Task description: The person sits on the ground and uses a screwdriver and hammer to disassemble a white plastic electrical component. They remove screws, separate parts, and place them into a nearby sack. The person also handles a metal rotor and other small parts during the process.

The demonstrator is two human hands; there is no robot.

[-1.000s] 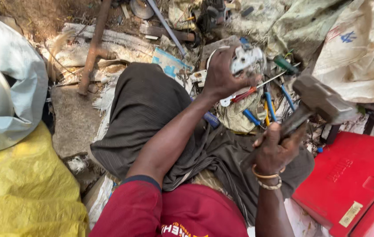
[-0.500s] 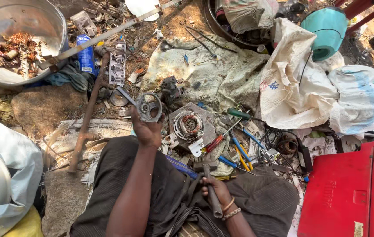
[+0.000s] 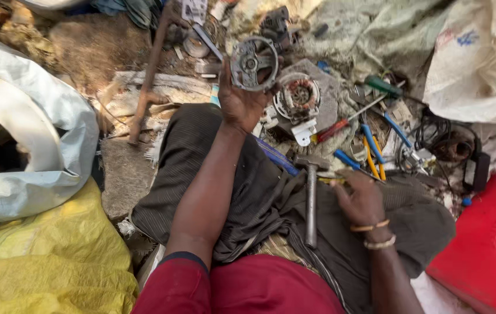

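Sitting with my legs folded under dark cloth at the bottom of the frame, I have a hammer (image 3: 310, 197) lying across my lap, head pointing up the frame, handle down toward my waist. My right hand (image 3: 359, 200) rests just beside it at lower right, fingers curled narrow around what looks like a thin yellow-handled tool (image 3: 334, 181); I cannot tell how firmly I grip it. The hammer itself lies loose, apart from both hands.

Further up, my left hand (image 3: 241, 102) is raised at upper centre, fingers wrapped around the lower rim of a round metal end cover (image 3: 253, 63) with spokes and a hub in the middle. It is off and free in my hand, so I judge the stripping-down partly done.

Just beyond, to the right of the cover, the motor core (image 3: 298, 95) with its copper windings lies on a grey slab, still in its housing. Pliers with blue and yellow handles (image 3: 374, 152) and a red-handled screwdriver (image 3: 332, 131) lie scattered near it.
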